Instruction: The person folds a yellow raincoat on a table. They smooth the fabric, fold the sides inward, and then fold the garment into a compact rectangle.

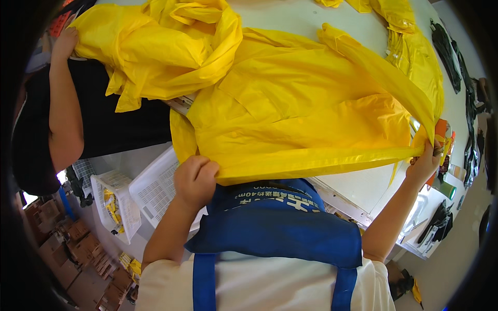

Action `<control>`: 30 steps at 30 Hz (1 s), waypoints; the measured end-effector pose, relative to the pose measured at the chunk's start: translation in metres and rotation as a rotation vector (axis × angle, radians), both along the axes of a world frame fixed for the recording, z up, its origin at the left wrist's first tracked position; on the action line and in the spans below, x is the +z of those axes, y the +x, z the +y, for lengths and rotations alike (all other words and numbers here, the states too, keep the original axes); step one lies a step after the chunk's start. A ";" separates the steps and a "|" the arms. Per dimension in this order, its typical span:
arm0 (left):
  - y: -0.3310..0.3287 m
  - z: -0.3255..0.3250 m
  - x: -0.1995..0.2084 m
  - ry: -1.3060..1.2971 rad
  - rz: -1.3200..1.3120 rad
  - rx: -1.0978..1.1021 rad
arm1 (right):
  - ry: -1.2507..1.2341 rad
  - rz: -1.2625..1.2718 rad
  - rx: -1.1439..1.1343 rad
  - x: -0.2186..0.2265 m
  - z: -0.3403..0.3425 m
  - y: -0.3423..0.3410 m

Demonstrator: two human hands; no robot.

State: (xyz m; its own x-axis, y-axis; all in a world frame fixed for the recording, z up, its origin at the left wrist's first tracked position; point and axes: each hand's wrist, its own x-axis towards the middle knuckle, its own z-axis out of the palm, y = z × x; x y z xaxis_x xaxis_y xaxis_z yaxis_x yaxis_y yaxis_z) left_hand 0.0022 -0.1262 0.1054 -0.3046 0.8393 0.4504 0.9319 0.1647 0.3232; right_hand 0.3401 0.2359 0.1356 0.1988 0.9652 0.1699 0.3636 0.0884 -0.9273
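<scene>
A wide sheet of thin, shiny yellow fabric [290, 103] stretches in front of me, with a long folded edge along its near side. At the near left corner, my left hand [196, 179] is closed, pinching that edge between thumb and fingers. Farther right, my right hand [425, 161] grips the other end of the edge, where a narrow yellow strip runs up and away. The edge hangs fairly taut between both hands, just above my blue apron [275, 233]. Whether the sheet is a finished garment, I cannot tell.
To my left, another person's hand [65, 44] touches a bunched yellow fabric heap [161, 46]. More yellow fabric [415, 67] lies along the white table's [290, 15] right side. White baskets [116, 207] stand low left. Black folded items [446, 57] and an orange object [441, 128] are at right.
</scene>
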 end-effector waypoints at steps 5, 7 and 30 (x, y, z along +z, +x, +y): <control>-0.002 -0.015 -0.005 -0.106 -0.008 0.012 | 0.014 0.110 -0.158 -0.001 -0.008 0.015; -0.001 -0.030 -0.008 -0.075 0.020 -0.009 | -0.029 0.125 -0.182 -0.007 -0.010 0.025; -0.063 -0.042 -0.116 -0.208 -0.727 0.186 | -0.214 -1.385 -0.035 0.007 0.032 0.064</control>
